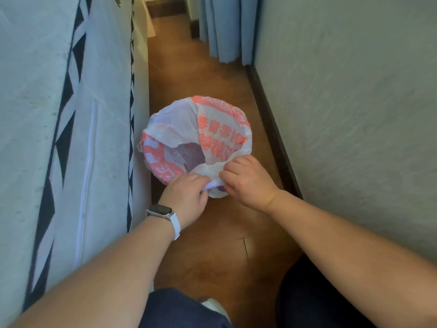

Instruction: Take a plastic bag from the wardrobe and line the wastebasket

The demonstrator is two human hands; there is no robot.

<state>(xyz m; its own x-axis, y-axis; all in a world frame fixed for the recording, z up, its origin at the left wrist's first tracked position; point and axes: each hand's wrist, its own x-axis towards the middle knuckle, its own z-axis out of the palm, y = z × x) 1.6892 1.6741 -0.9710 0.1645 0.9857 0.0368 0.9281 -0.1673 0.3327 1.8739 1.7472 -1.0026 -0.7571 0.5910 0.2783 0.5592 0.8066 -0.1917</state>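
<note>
Pinching one plastic bag [220, 129] at near rim: left hand [186, 197], right hand [246, 181], both grips closed on film.

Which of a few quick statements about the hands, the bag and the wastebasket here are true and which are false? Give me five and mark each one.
1. Both hands grip the near edge of the plastic bag. True: the left hand and right hand pinch it side by side.
2. The bag is plain black. False: it is white with red-orange printing.
3. The bag is spread open over the mouth of the wastebasket. True; only a sliver of the basket shows between the hands.
4. A wristwatch sits on the right wrist. False: it is on the left wrist.
5. The wastebasket stands on a table. False: it stands on the brown floor.
</note>
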